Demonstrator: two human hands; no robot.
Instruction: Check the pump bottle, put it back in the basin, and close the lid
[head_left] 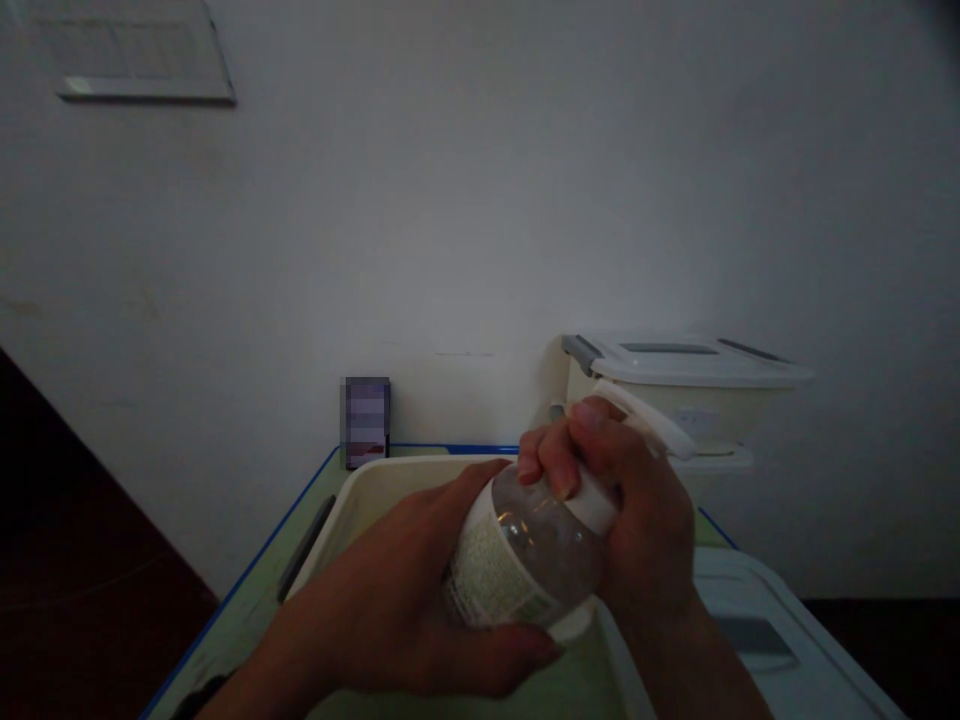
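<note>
I hold a clear pump bottle (525,555) with a pale label, tilted over an open cream bin (375,490). My left hand (405,610) is wrapped round the bottle's body from below and the left. My right hand (637,520) is closed on the white pump head (645,425) and the bottle's neck, fingers curled over the top. The pump's spout points to the right.
The bin stands on a green table with a blue edge (300,495). A white lid (757,620) lies at the right. A lidded cream storage box (682,385) stands against the white wall behind. A small dark box (366,420) stands at the wall.
</note>
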